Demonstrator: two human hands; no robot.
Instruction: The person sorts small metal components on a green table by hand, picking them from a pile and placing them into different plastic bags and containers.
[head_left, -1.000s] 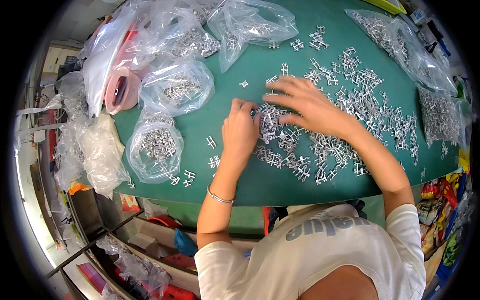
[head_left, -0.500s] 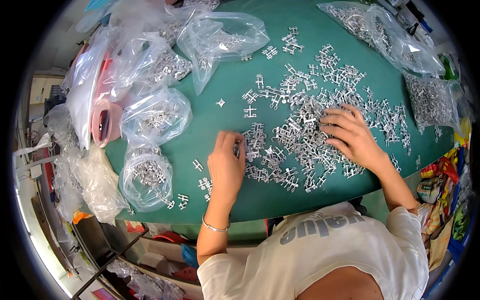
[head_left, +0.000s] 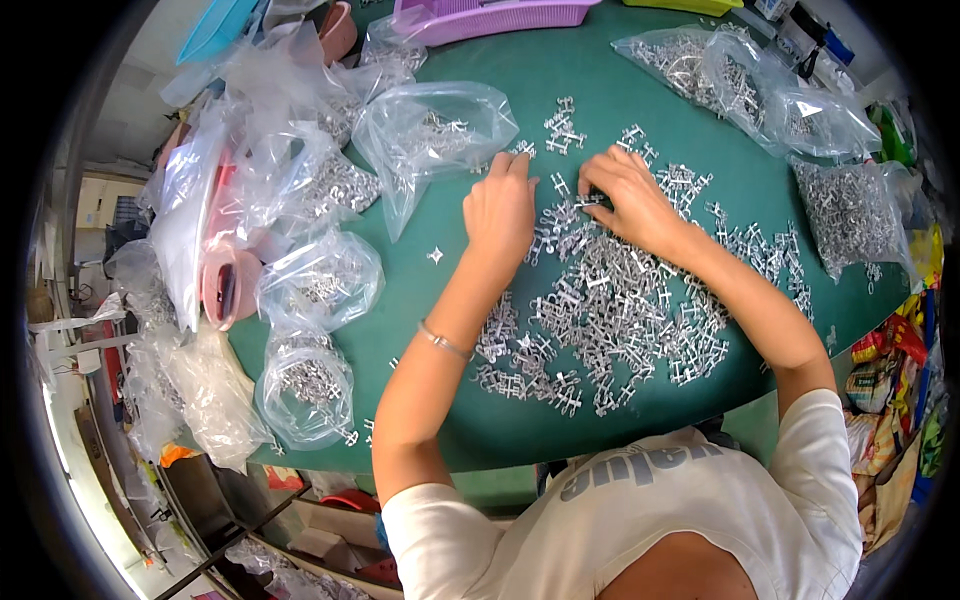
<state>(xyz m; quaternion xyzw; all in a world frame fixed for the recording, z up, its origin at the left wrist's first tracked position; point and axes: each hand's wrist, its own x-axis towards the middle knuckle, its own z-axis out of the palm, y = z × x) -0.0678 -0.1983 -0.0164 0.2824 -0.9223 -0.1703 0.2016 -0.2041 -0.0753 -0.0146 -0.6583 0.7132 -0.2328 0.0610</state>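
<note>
A heap of small silver metal pieces (head_left: 625, 310), shaped like little barred links, spreads over the green table (head_left: 410, 290). My right hand (head_left: 635, 205) is at the heap's far edge, fingers bent and pinching one metal piece (head_left: 592, 202). To its left, my left hand (head_left: 500, 208) is closed, its fingertips curled down beside a few loose pieces (head_left: 524, 149); whatever it holds is hidden. Just left of that hand lies an open clear plastic bag (head_left: 400, 150) with similar pieces inside. A lone star-shaped piece (head_left: 435, 255) rests nearer to me.
More clear bags of metal pieces (head_left: 305, 380) line the left side. Filled bags (head_left: 850, 210) also stand at the right edge. A purple basket (head_left: 500, 20) is at the far edge, with a pink cup (head_left: 230, 290) at the left.
Both hands have moved away from me toward the far side of the heap, the right one also leftward. The view has shifted, and the purple basket now shows.
</note>
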